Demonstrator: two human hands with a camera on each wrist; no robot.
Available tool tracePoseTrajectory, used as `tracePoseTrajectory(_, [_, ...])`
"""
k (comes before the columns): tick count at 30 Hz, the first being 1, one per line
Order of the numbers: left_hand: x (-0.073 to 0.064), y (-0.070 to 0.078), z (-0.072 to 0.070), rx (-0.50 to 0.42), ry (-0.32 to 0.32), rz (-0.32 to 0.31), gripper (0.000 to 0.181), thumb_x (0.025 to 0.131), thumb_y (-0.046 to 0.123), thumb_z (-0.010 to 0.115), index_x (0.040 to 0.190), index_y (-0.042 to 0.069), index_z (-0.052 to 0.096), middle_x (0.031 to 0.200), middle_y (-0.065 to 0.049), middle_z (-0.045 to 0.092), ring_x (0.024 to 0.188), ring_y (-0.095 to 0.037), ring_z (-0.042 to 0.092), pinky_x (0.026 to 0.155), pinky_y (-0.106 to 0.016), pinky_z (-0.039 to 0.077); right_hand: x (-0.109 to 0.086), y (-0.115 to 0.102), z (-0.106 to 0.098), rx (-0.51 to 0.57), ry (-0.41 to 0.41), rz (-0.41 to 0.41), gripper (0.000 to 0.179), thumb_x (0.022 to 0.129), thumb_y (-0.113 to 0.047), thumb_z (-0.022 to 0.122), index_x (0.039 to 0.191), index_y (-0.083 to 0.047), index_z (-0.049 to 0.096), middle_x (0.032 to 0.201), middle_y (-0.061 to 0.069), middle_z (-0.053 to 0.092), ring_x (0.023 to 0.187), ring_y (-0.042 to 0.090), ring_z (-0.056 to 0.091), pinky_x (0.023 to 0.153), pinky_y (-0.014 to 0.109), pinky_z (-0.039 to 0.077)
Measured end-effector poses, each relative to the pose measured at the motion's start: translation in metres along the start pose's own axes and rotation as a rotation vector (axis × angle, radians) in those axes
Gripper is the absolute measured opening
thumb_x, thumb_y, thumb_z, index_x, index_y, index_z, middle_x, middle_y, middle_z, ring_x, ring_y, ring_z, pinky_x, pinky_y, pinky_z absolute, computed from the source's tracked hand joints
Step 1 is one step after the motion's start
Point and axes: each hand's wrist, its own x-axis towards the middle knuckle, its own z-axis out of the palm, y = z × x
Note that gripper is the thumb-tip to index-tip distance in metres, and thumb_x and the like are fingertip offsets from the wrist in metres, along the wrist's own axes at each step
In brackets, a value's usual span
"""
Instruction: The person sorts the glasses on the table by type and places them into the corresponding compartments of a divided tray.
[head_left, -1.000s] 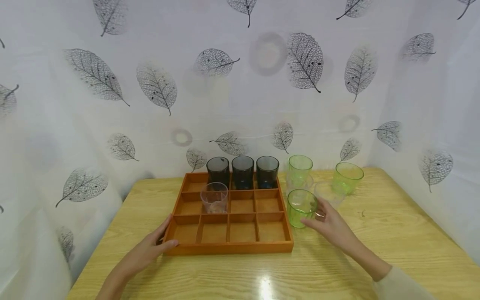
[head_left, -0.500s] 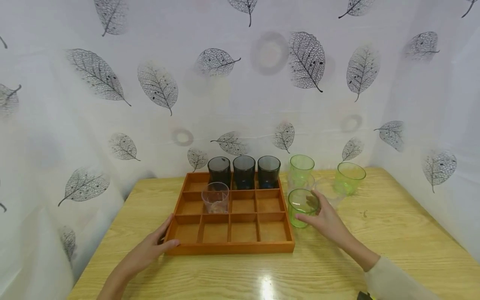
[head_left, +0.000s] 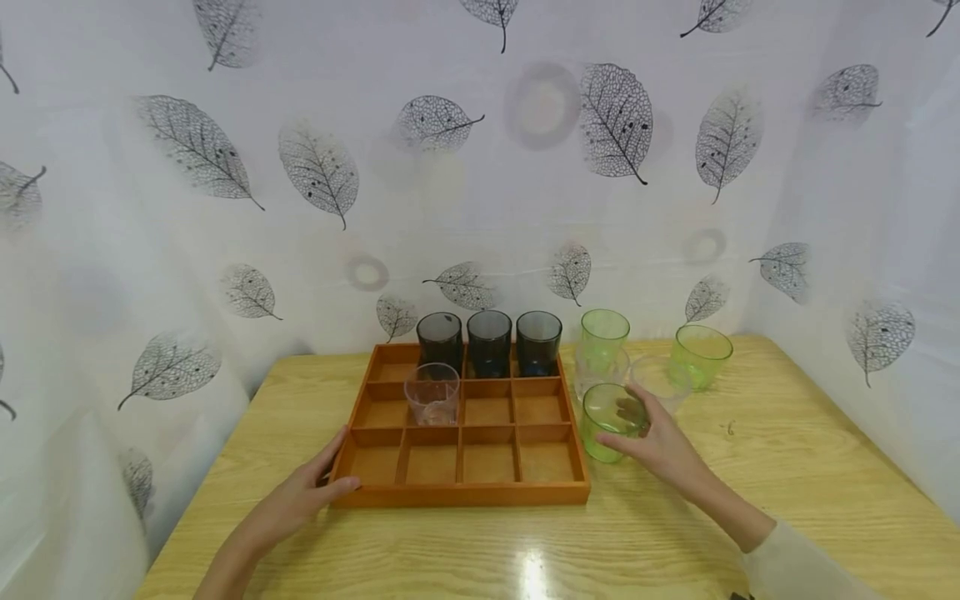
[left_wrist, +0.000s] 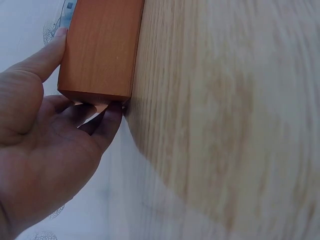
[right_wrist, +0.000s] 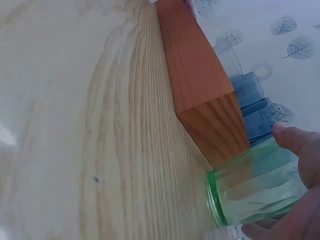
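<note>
A brown wooden tray (head_left: 459, 496) divided into compartments lies on the table. My left hand (head_left: 288, 500) grips its front left corner, thumb on the rim and fingers against the side, as the left wrist view shows. Just right of the tray stands a transparent green cup (head_left: 597, 425). My right hand (head_left: 667, 446) holds this green cup (right_wrist: 257, 187) around its upper part, thumb on the near side and fingers at the far side. Inside the tray, a clear cup (head_left: 432, 396) sits in the middle row. Dark grey cups (head_left: 489, 346) fill three back-row compartments.
Behind the held cup are a clear cup (head_left: 589, 387) and another green cup (head_left: 604, 329). Farther right stand one more clear cup (head_left: 663, 383) and a green cup (head_left: 701, 358). A leaf-patterned curtain (head_left: 480, 208) hangs behind the wooden table (head_left: 420, 550).
My right thumb has moved left around the green cup, and the cup has shifted slightly right and nearer to me. The left hand and tray have stayed in place.
</note>
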Motion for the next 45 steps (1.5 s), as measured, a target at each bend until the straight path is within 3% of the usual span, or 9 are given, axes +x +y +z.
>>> tracePoseTrajectory(16, [0.0,0.002,0.001,-0.007,-0.002,0.0,0.085,0.107,0.031,0.059,0.168,0.014,0.001,0.171,-0.021,-0.003,0.152,-0.05,0.009,0.117,-0.067,0.024,-0.032,-0.013,-0.021,-0.061,0.0,-0.016,0.095,0.092,-0.032,0.081,0.16,0.003,0.024,0.145,0.028,0.053,0.127,0.044,0.057,0.104,0.053,0.049])
tracePoseTrajectory(26, [0.0,0.002,0.001,-0.016,-0.006,0.001,0.084,0.108,0.031,0.058,0.167,0.013,0.001,0.171,-0.022,-0.004,0.151,-0.05,0.01,0.116,-0.066,0.026,-0.048,-0.025,-0.025,-0.078,-0.021,-0.096,0.09,0.09,-0.025,0.083,0.158,0.0,0.03,0.141,0.023,0.058,0.122,0.038,0.06,0.096,0.023,0.048])
tracePoseTrajectory(38, [-0.001,0.004,0.001,-0.01,-0.004,-0.002,0.084,0.108,0.031,0.057,0.167,0.012,0.0,0.17,-0.023,-0.004,0.151,-0.051,0.011,0.117,-0.067,0.024,-0.056,-0.039,-0.017,-0.068,-0.058,-0.159,0.087,0.088,-0.022,0.085,0.156,-0.002,0.034,0.139,0.02,0.06,0.12,0.039,0.061,0.096,0.028,0.05])
tracePoseTrajectory(45, [-0.001,0.003,0.001,-0.006,-0.001,-0.001,0.084,0.108,0.031,0.058,0.167,0.012,0.001,0.17,-0.023,-0.003,0.151,-0.051,0.012,0.117,-0.066,0.026,-0.053,-0.044,-0.018,-0.077,-0.06,-0.154,0.089,0.088,-0.024,0.085,0.157,-0.002,0.034,0.139,0.018,0.06,0.124,0.036,0.06,0.099,0.025,0.047])
